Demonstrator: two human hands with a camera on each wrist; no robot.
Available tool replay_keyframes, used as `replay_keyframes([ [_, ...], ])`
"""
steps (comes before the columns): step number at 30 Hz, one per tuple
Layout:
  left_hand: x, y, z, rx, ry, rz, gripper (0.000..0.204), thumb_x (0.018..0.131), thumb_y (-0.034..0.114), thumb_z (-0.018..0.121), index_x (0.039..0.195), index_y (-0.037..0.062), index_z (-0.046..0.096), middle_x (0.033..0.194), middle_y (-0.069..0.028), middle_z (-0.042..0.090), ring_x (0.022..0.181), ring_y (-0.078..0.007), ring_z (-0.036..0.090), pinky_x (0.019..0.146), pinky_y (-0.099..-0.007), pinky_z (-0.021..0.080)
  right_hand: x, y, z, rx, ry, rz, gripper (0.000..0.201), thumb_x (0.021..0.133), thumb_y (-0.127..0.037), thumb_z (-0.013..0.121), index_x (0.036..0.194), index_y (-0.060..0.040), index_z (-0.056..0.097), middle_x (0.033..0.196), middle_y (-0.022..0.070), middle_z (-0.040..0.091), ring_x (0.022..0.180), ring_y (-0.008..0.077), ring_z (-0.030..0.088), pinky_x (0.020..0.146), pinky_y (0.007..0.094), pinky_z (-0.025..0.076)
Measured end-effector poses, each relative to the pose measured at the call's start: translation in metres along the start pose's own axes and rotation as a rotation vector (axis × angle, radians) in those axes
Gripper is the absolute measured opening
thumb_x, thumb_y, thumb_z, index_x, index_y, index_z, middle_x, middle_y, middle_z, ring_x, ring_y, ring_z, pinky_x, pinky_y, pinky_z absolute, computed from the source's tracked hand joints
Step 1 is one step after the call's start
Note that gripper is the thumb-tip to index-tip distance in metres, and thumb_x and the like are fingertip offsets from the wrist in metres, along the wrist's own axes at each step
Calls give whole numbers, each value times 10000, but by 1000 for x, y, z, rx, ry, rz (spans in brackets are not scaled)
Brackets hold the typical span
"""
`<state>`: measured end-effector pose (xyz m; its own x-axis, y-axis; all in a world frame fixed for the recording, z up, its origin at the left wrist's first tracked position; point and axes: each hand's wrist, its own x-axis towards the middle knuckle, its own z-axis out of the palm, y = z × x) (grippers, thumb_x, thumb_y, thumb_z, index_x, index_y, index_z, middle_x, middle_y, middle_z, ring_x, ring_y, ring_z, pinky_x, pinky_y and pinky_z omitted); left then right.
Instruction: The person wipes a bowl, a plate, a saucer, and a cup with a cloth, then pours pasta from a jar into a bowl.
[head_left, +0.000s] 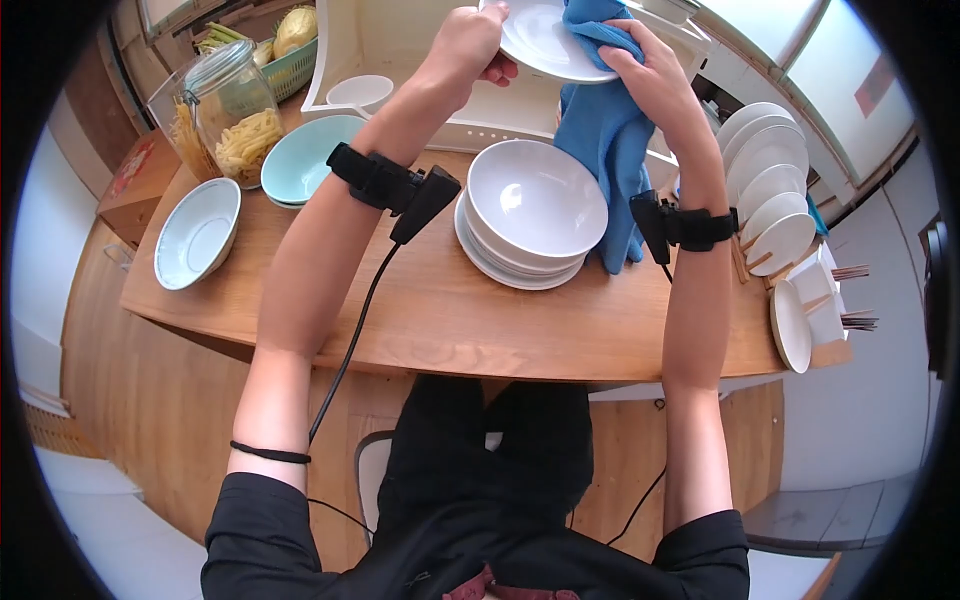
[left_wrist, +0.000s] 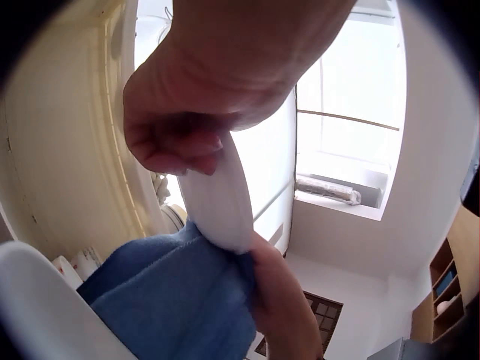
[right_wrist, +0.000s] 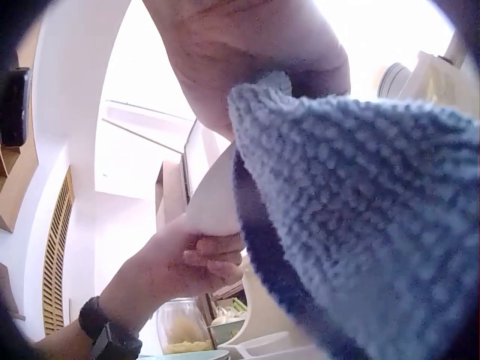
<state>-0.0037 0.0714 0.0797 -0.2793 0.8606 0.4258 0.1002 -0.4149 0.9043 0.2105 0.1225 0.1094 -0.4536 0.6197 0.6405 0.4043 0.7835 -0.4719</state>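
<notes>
A white plate [head_left: 545, 40] is held up above the back of the table. My left hand [head_left: 468, 45] grips its left edge, fingers curled under the rim in the left wrist view. On the plate's right side my right hand [head_left: 655, 70] pinches a blue cloth [head_left: 605, 130] against the rim. The cloth's long end hangs down behind a stack of white bowls [head_left: 537, 200] resting on plates. In the right wrist view the fuzzy cloth [right_wrist: 360, 195] covers much of the frame and hides the right fingertips.
Pale blue bowls [head_left: 305, 155] and a white bowl [head_left: 198, 235] stand at the left, beside a glass jar of pasta [head_left: 240, 120]. Upright plates [head_left: 770, 160] fill a wooden rack at the right. A cream shelf unit [head_left: 400, 60] stands behind, with a small bowl [head_left: 360, 92] inside.
</notes>
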Motion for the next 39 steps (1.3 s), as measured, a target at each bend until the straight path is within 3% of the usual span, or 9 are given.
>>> replay_keyframes([
  [3, -4, 7, 3, -16, -21, -112, 473, 999, 346, 363, 833, -26, 603, 565, -91, 574, 426, -182, 556, 410, -283, 480, 2, 8, 2, -5, -2, 52, 366, 891, -246, 549, 1223, -102, 602, 1031, 66, 635, 963, 153, 581, 873, 283, 447],
  [9, -10, 42, -15, 134, -363, -199, 502, 1010, 379, 333, 786, 11, 590, 559, -78, 570, 410, -148, 540, 390, -251, 456, -1, 15, -34, 67, -111, -119, 323, 864, -106, 524, 1160, -91, 653, 993, 60, 670, 878, 160, 634, 837, 274, 499],
  [14, -17, 27, -6, 377, -368, 2, 364, 943, 373, 546, 933, 18, 624, 568, -27, 580, 413, -71, 533, 343, -207, 371, -5, 8, -36, 22, -275, -245, 280, 904, -31, 513, 1129, -87, 670, 978, 48, 665, 858, 130, 626, 832, 237, 499],
  [18, -16, 28, -4, 369, -424, 18, 325, 953, 341, 533, 962, 28, 621, 592, -29, 587, 424, -67, 525, 364, -203, 392, -3, 14, -36, 42, -268, -230, 269, 900, -52, 525, 1123, -83, 670, 976, 52, 664, 864, 131, 623, 837, 240, 499],
  [27, -7, 20, 3, 137, -29, 44, 373, 995, 253, 382, 879, -29, 596, 606, -87, 574, 438, -153, 549, 376, -257, 452, 6, 12, -18, -22, -3, -72, 355, 877, -207, 550, 1213, -112, 617, 1031, 54, 639, 956, 160, 607, 877, 278, 472],
  [33, -11, 5, 20, -107, 139, 93, 383, 1012, 259, 358, 952, -50, 576, 657, -110, 585, 455, -165, 560, 386, -272, 477, -8, -40, 2, 69, 210, -23, 354, 747, -37, 531, 1096, -2, 584, 957, 158, 644, 920, 241, 620, 863, 306, 468],
  [35, -14, 7, 19, -141, 98, 142, 402, 1019, 277, 351, 957, -49, 578, 651, -105, 590, 449, -163, 557, 390, -275, 474, -6, -33, -4, 16, 208, -104, 291, 806, -58, 537, 1079, 10, 609, 940, 129, 658, 926, 201, 611, 868, 277, 456],
  [37, -17, 24, 13, -125, -201, -102, 356, 989, 241, 394, 919, -43, 597, 636, -94, 594, 439, -155, 547, 383, -276, 444, 7, 11, -22, -1, 135, -12, 402, 809, -157, 542, 1199, -96, 618, 1045, 76, 628, 951, 177, 584, 864, 273, 441],
  [39, -23, 30, 9, -36, -259, -23, 364, 971, 324, 492, 917, -21, 590, 665, -95, 612, 452, -89, 519, 432, -231, 455, 5, 13, -37, 141, 29, 47, 399, 784, -129, 546, 1174, -92, 622, 1042, 63, 618, 957, 179, 578, 863, 268, 430],
])
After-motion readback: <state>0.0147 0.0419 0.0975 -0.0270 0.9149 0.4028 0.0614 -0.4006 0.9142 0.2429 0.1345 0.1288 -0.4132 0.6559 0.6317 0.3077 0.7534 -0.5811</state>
